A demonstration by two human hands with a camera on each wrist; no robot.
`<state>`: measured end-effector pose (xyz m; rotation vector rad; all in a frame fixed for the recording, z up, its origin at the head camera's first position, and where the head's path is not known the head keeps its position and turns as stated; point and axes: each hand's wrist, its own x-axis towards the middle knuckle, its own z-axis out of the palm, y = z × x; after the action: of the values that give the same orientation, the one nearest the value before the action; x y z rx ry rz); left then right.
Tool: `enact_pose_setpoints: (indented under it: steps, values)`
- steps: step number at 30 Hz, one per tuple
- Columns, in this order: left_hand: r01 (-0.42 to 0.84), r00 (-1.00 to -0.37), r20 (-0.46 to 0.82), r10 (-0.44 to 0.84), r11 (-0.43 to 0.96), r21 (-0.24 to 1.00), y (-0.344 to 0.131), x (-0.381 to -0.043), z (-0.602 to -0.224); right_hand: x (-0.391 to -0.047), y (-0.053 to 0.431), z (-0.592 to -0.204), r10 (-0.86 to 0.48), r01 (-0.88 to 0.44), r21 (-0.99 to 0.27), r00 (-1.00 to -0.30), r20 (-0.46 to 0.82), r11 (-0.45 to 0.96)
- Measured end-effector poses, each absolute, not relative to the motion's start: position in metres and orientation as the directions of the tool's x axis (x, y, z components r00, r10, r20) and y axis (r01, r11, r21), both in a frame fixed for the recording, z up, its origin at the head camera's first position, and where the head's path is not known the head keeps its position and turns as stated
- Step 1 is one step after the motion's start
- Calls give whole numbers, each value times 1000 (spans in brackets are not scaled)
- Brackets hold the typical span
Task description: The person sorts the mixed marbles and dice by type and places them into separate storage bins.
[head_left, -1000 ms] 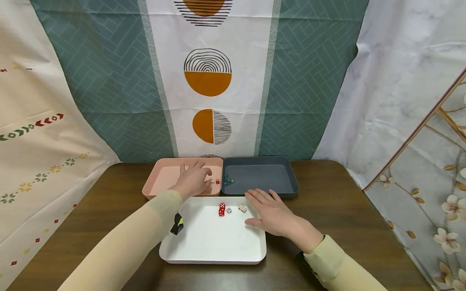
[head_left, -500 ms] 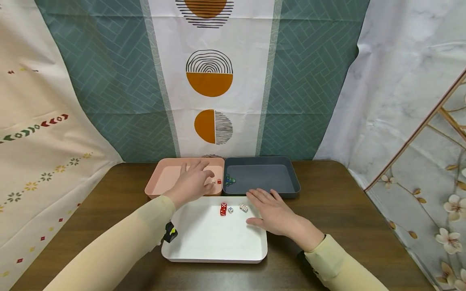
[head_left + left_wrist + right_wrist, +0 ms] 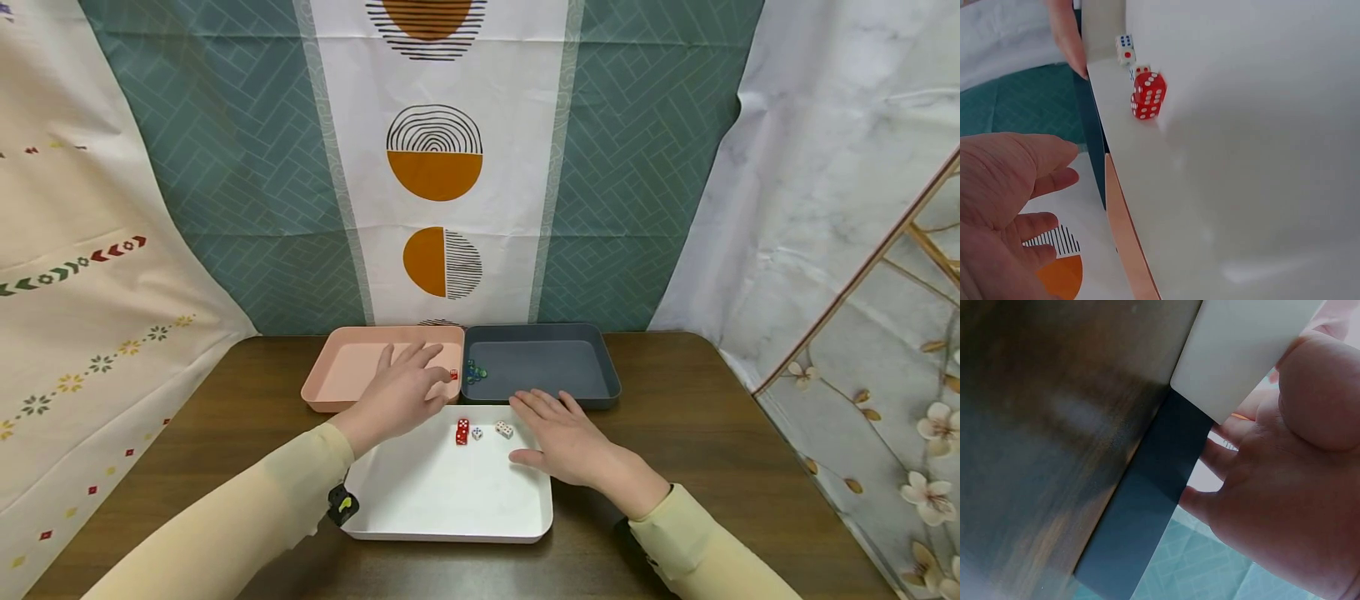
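My left hand [image 3: 396,392] hovers over the front edge of the pink tray [image 3: 318,379], fingers loosely bent, nothing held in the left wrist view. Beyond its fingertips a red die [image 3: 453,375] lies in the tray's right end. In the white tray [image 3: 450,500], two red dice [image 3: 462,432] sit together near the back edge, also seen as red dice [image 3: 1147,100] from the left wrist. Right of them are a single white die [image 3: 477,433] and a pair of white dice [image 3: 503,429]. Fingers spread, my right hand [image 3: 562,440] is over the white tray's back right corner, holding nothing.
The dark blue tray [image 3: 551,367] stands right of the pink one, with small green and blue pieces [image 3: 475,372] in its left end. All three trays adjoin on a brown wooden table [image 3: 667,400]. Patterned cloths hang behind and at both sides.
My left hand has drawn back slightly toward the white tray, and its fingers now cover a white die seen earlier beside the red one. The view has shifted a little; my right hand stays put.
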<state>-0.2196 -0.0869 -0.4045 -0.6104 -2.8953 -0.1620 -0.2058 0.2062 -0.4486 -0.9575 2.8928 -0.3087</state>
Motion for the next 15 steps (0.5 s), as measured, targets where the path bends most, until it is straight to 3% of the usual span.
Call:
enact_pose_setpoints:
  steps: [15]
  values:
    - [472,-869,208,448,878,80,-81,-196,-411,-206,205,-448,-592,-578,-196,-806,-12,792]
